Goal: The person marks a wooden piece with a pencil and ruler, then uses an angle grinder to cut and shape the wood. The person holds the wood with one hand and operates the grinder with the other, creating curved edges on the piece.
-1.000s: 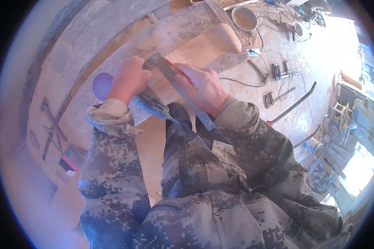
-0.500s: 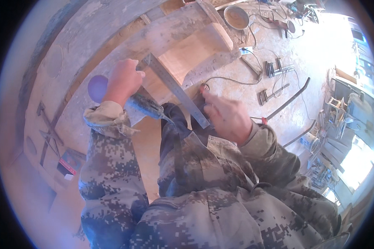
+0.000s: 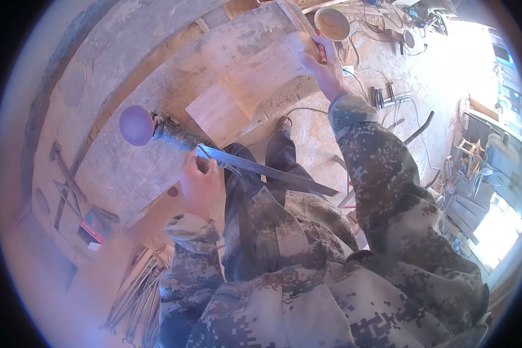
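Observation:
My left hand [image 3: 199,184] grips a long flat metal square [image 3: 272,172] near its corner, its blade slanting right across my lap. My right hand [image 3: 326,68] reaches out to the far end of a light wooden board [image 3: 246,93] on the workbench [image 3: 139,156], and a red pencil-like tool [image 3: 321,51] is held in its fingers. A purple disc on a wrapped handle [image 3: 138,125] lies on the bench just left of my left hand.
A round metal bowl [image 3: 332,23] sits past the board. Cables and hand tools [image 3: 383,95] lie on the sandy floor [image 3: 435,75]. Metal rods [image 3: 133,301] are stacked at lower left, clamps [image 3: 64,185] lie at left, and cluttered shelves [image 3: 475,174] stand at right.
My right hand let go of the square and stretched out to the far end of the board. My left hand with the square dropped lower toward my lap.

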Tool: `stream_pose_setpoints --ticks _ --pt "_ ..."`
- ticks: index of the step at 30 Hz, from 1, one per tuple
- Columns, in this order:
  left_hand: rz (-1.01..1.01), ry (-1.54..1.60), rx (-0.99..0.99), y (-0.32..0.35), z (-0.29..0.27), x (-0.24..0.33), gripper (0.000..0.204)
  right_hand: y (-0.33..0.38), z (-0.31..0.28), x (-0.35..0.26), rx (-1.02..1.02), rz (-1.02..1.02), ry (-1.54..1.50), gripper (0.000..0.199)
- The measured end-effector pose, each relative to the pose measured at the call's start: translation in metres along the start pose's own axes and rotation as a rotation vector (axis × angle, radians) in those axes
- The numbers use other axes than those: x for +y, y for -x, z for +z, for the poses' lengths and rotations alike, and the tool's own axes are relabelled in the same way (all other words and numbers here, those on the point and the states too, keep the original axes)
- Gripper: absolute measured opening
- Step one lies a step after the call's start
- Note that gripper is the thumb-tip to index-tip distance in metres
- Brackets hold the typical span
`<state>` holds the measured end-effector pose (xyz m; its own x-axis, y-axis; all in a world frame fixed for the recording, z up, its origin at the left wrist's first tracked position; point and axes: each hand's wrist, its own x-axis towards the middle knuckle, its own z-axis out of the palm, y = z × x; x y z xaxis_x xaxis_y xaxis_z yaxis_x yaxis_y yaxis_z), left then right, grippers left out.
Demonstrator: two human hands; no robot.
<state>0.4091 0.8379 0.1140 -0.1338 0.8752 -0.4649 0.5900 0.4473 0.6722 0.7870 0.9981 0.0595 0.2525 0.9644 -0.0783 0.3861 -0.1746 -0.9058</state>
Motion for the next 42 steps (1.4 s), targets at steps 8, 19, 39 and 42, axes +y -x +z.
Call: stream_pose_setpoints --ticks 8,19,39,42 --pt "0.077 0.263 0.244 0.006 0.04 0.028 0.052 -0.013 0.015 -0.03 0.128 0.121 0.369 0.077" --pt "-0.057 0.878 -0.067 -0.011 -0.018 0.081 0.075 -0.078 0.01 -0.091 -0.128 0.056 0.694 0.063" --pt "0.294 -0.29 -0.101 -0.137 -0.071 0.089 0.049 -0.071 0.05 -0.083 0.02 0.053 0.515 0.059" --pt "0.288 -0.302 -0.12 -0.134 -0.065 0.096 0.049 -0.074 0.044 -0.077 0.018 0.043 0.537 0.061"
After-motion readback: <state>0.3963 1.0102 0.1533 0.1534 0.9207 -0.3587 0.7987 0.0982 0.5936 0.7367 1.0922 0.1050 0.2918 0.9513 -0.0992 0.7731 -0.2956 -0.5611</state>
